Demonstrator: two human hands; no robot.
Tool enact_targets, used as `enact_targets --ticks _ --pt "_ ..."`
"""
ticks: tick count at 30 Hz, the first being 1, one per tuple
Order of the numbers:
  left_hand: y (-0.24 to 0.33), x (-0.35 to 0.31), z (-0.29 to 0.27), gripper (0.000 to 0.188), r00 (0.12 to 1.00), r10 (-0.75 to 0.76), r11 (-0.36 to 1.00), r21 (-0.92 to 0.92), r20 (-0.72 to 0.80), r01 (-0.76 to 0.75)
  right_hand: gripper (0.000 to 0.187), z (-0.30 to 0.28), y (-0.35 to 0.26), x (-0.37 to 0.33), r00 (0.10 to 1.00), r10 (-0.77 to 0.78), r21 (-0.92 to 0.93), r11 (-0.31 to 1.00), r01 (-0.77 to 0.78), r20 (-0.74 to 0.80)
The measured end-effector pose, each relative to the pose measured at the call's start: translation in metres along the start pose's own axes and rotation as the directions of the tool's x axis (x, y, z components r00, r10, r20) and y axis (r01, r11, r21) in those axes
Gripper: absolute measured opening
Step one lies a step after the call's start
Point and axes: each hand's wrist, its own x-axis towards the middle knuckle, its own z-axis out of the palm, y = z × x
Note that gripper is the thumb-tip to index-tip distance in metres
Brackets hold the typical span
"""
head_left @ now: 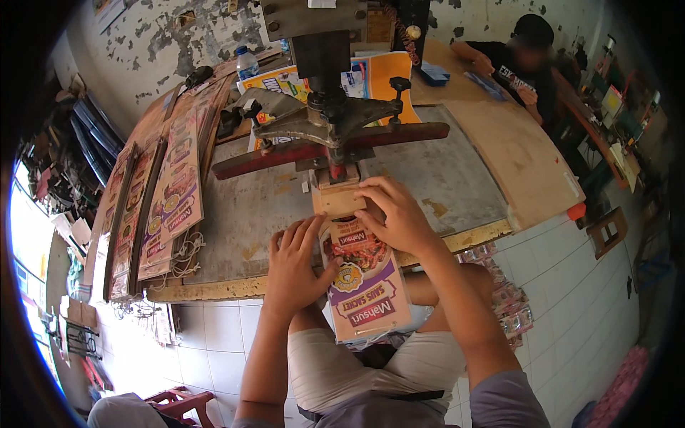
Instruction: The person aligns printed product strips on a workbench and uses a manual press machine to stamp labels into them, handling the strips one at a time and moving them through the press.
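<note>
A long printed card [364, 289] in pink, purple and cream lies under a small wooden block [338, 202]; its near end juts past the table edge over my lap. My left hand [296, 267] rests along the card's left side, fingers spread, with the thumb on its face. Curled at the block's right edge, my right hand [392, 214] has its fingertips on the wood and its thumb by the front corner. Just behind the block, the press head [338, 170] comes down on a second small piece. Whether it bears on the card is hidden.
A red crossbar [275, 158] spans the press above the grey worktop [264, 225]. Stacks of printed cards [171, 192] with strings lie at left. Brown board [510, 160] covers the right side. A co-worker [528, 68] sits at far right; a red stool [182, 405] stands lower left.
</note>
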Motion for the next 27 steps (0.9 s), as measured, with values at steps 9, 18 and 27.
enact_targets --ticks 9,18,27 --pt "0.001 0.003 -0.003 0.081 0.999 -0.05 0.999 -0.018 0.013 0.05 0.036 -0.002 -0.002 0.003 1.0 0.01 0.022 1.0 -0.01 0.014" --pt "0.0 0.0 -0.003 0.084 0.999 -0.048 0.999 -0.021 0.011 0.048 0.023 -0.001 0.009 0.003 0.967 0.237 0.188 0.958 -0.216 -0.093" --pt "-0.004 -0.002 0.001 0.082 0.999 -0.034 0.999 -0.011 -0.011 0.034 0.037 -0.009 -0.006 0.008 1.0 -0.001 0.103 0.995 0.001 0.002"
